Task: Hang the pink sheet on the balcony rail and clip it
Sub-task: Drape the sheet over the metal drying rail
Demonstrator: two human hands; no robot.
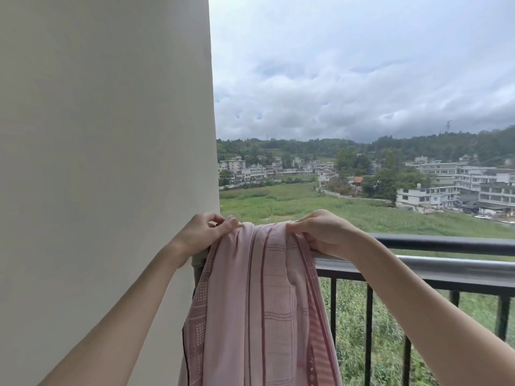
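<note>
soft striped pink sheet (262, 302) draped over round metal rail (446, 264) | left hand (204, 235), right hand (320, 234) pinching its bunched top

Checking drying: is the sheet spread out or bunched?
Bunched: the pink sheet hangs gathered in folds over the rail between both hands.

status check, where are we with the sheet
Left hand and right hand both pinch the sheet. Sheet bunched over the rail beside the wall. No clip visible.
</note>
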